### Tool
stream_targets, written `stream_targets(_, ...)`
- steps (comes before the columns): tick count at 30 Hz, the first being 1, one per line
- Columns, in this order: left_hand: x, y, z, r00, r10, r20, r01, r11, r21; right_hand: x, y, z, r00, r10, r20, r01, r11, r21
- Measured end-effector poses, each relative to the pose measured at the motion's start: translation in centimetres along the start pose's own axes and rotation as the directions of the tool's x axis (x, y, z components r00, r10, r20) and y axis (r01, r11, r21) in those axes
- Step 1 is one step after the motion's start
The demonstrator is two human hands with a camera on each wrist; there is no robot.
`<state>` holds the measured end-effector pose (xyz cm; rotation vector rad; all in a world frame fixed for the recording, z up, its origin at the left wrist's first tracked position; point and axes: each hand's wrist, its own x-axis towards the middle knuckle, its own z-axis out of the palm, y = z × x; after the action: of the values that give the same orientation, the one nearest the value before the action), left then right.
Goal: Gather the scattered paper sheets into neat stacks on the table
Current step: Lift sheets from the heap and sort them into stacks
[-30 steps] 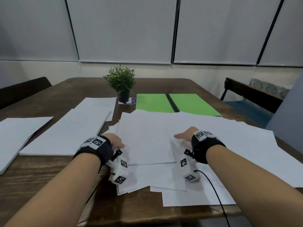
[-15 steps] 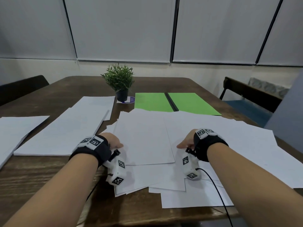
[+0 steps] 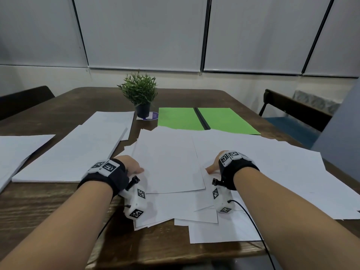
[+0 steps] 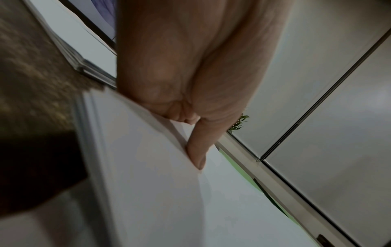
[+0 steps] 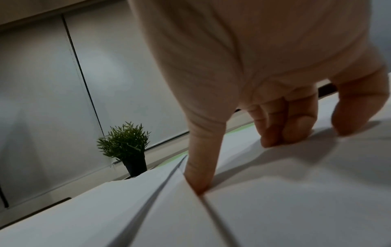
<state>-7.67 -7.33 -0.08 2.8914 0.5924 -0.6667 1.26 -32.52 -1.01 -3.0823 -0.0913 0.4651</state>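
A loose pile of white paper sheets covers the middle and right of the wooden table. One top sheet lies squarely between my hands. My left hand holds its left edge: in the left wrist view the thumb lies at the lifted edge of the sheet, which hides the curled fingers. My right hand is at the right edge. There the thumb pushes against the sheet's edge, and the bent fingertips rest on the paper underneath.
A neat white stack lies left of the pile, another behind it, and a third at the far left. A potted plant and an open green folder sit behind the pile. Chairs flank the table.
My right hand has slid slightly back toward me along the top sheet's right edge. The left hand has stayed at the left edge.
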Motion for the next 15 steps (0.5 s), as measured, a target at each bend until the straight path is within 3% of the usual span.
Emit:
stream_targets(5,-0.3,-0.1,0.2,0.999,0.006,-0.044,-0.009,0.998,-0.064,-0.7,0.6,-0.5,1.0,0.012,-0.009,-0.012,0.999,0.042)
stream_targets(10,-0.6,0.0,0.2,0.998,-0.002,-0.069,-0.006,0.994,-0.111,-0.6,0.6,-1.0,0.998,0.028,0.063,-0.042,0.975,0.218)
stream_targets(15,-0.5,0.0,0.4,0.999,-0.016,-0.039,0.01,0.992,-0.128,-0.6,-0.4,0.2,1.0,0.003,0.031,-0.002,1.0,-0.023)
